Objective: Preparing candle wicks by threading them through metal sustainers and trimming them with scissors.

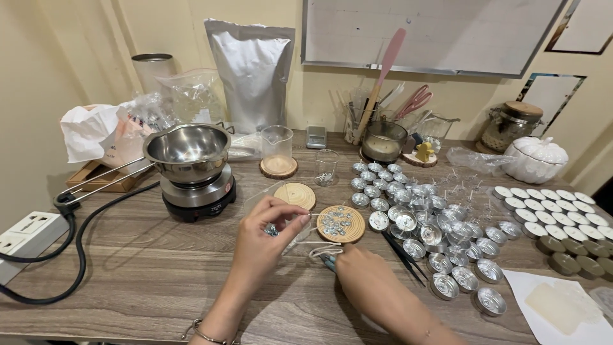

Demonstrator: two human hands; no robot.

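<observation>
White wick string (305,243) at frame centre, long axis roughly left-right, looped near right hand (357,268). Left hand (271,230) pinches small metal wick tab (272,230), fingers curled. Right hand closed around teal-handled tool (328,260). Three wooden discs; nearest disc (341,223) carries tabs. Empty tealight cups (421,223) right, too many to count.

A home candle-making workshop is shown: a wooden bench (147,268) is crowded with empty metal tealight cups (440,255), a melting pot (187,150) on a small hotplate (198,195), and filled tealights (562,217).
</observation>
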